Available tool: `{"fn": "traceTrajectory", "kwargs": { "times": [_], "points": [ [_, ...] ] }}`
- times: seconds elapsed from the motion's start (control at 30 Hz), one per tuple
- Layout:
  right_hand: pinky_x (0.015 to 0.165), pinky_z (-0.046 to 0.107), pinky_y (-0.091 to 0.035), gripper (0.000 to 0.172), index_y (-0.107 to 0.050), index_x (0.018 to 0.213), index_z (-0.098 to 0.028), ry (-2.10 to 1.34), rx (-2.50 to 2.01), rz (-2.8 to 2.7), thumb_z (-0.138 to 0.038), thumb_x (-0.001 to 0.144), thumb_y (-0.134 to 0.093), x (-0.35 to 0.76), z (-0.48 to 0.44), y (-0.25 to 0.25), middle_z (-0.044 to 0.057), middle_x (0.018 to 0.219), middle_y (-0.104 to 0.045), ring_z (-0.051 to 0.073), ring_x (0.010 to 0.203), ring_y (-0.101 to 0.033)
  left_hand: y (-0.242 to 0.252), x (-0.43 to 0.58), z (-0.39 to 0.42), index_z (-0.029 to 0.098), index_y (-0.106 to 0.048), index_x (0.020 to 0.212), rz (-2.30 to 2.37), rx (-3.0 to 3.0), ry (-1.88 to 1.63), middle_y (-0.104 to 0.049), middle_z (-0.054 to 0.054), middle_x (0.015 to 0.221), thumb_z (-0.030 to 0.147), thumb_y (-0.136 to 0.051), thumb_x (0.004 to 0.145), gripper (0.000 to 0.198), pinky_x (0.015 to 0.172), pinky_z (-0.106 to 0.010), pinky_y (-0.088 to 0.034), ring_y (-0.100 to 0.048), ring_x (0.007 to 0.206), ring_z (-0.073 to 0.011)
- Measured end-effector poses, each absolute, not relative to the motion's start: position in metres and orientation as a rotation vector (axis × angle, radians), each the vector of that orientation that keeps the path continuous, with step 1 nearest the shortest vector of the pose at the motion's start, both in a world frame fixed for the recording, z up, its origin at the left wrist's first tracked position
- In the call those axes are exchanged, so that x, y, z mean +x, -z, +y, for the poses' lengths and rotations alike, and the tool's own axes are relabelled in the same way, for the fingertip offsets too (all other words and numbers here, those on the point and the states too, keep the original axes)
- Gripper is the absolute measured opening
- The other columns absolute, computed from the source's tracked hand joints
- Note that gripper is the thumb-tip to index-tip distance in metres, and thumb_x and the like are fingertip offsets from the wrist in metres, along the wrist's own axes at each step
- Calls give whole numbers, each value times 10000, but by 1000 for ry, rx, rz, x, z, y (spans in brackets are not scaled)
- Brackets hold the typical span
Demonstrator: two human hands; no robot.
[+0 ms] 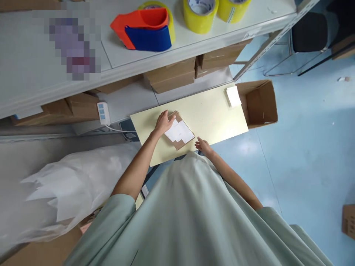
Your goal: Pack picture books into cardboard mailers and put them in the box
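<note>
A small flat cardboard box lies at an angle on a pale yellow tabletop, with a white label across its upper face. My left hand is at the box's far left corner, its thumb reaching over the top and its fingers curved along the far side. Close to the near right corner, my right hand is apart from the box, fingers spread and nothing in them.
An open cardboard carton stands off the table's right end, near white paper slips. Above, a shelf bears an orange-and-blue tape dispenser and yellow tape rolls. White plastic sheeting bulks on the left.
</note>
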State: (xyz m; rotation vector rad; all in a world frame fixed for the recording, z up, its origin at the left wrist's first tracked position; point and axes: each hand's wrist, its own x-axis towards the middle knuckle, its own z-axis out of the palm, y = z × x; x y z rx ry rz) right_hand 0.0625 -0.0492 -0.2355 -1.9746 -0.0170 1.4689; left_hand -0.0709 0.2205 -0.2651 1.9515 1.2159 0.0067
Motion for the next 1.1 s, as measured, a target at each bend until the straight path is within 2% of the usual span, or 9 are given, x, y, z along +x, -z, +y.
{"fn": "traceTrajectory", "kwargs": {
  "times": [0.17, 0.3, 0.4, 0.53, 0.7, 0.83, 0.93, 1.03, 1.1],
  "points": [
    [1106, 433, -675, 563, -620, 1447, -61, -1489, -1574, 497, -461, 1200, -312, 56, -29, 241, 260, 1332, -771, 268, 1215, -805, 274, -51, 226, 157, -707, 1435, 1252, 1863, 83, -736, -271, 1528, 557, -683, 1041, 562, 1292, -611, -445, -641, 1498, -460],
    [1155, 411, -653, 511, -675, 1252, -140, -1404, -1431, 562, -491, 1196, -307, 52, -25, 232, 202, 1229, -797, 260, 1229, -785, 263, -61, 217, 190, -738, 1359, 1217, 1875, 37, -787, -242, 1437, 620, -640, 1059, 533, 1251, -585, -474, -686, 1412, -444],
    [1235, 417, -605, 460, -677, 1190, -216, -1381, -1474, 435, -522, 1186, -334, 53, -32, 221, 168, 1368, -797, 249, 1348, -755, 247, -80, 207, 192, -755, 1328, 1234, 1853, -66, -794, -212, 1432, 607, -610, 1084, 503, 1224, -518, -511, -713, 1367, -403],
    [1331, 446, -504, 480, -683, 1366, -253, -1333, -1564, 244, -554, 1172, -363, 65, -43, 211, 116, 1692, -659, 225, 1563, -637, 226, -114, 183, 179, -777, 1255, 1261, 1741, -241, -825, -173, 1335, 587, -556, 1110, 486, 1152, -421, -573, -763, 1260, -331],
    [1322, 441, -478, 561, -683, 1509, -277, -1268, -1677, -136, -612, 1137, -430, 85, -43, 208, 78, 1738, -621, 221, 1605, -593, 218, -145, 141, 190, -752, 1276, 1248, 1625, -395, -789, -180, 1394, 531, -619, 1078, 416, 1154, -398, -593, -767, 1283, -288],
    [1209, 402, -547, 589, -739, 1365, -221, -1201, -1851, -337, -672, 1109, -459, 94, -26, 213, 134, 1572, -734, 258, 1423, -706, 225, -152, 127, 205, -702, 1153, 1385, 1474, -297, -824, -174, 1311, 503, -678, 1062, 312, 1103, -402, -606, -799, 1223, -288],
    [1020, 378, -604, 618, -717, 1058, -232, -1142, -2085, -456, -699, 1140, -320, 89, -11, 220, 120, 1208, -821, 266, 1131, -759, 232, -151, 126, 233, -646, 1048, 1481, 1429, -188, -844, -156, 1227, 522, -698, 1063, 294, 1033, -387, -602, -812, 1150, -290],
    [859, 347, -578, 642, -560, 845, -282, -1067, -2329, -594, -700, 1163, -191, 81, -2, 226, 63, 877, -719, 256, 912, -694, 235, -150, 128, 246, -638, 1043, 1494, 1451, -172, -845, -148, 1243, 520, -691, 1065, 281, 1023, -376, -586, -800, 1171, -295],
    [825, 337, -554, 646, -509, 823, -294, -1041, -2393, -667, -672, 1176, -120, 77, -1, 227, 54, 831, -674, 252, 871, -662, 234, -149, 129, 246, -652, 1025, 1475, 1466, -166, -849, -141, 1224, 508, -671, 1072, 266, 1011, -363, -575, -794, 1170, -298]
  ]
}}
